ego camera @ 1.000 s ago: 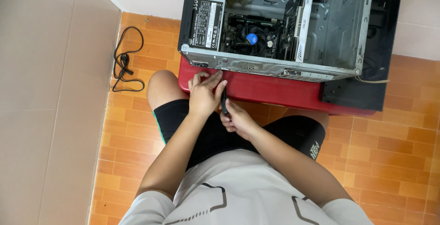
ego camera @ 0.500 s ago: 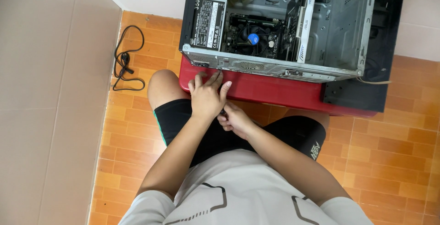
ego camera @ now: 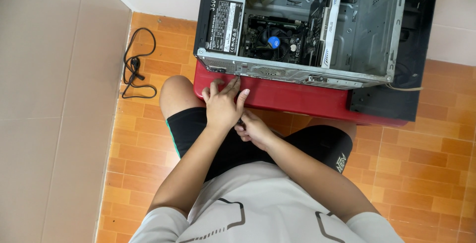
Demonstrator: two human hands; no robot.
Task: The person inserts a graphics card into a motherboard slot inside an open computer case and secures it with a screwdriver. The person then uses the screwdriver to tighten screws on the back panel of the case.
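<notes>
An open computer case (ego camera: 369, 35) lies on its side on a red stand (ego camera: 292, 97), showing its power supply (ego camera: 225, 22), fan (ego camera: 273, 42) and upright card (ego camera: 328, 27). My left hand (ego camera: 223, 103) rests with fingers spread on the stand's top, and its fingertips touch the case's lower metal edge near the left corner. Just below and partly under it, my right hand (ego camera: 254, 130) is curled around a small dark tool (ego camera: 241, 122), of which only a sliver shows.
A coiled black cable (ego camera: 135, 69) lies on the orange tiled floor at the left. The case's black side panel (ego camera: 396, 99) sits at the stand's right end. Pale wall tiles run along the left and top. My knees flank the stand.
My left hand has settled flatter against the case edge and now covers most of the dark tool. My right hand has drawn slightly down and toward me.
</notes>
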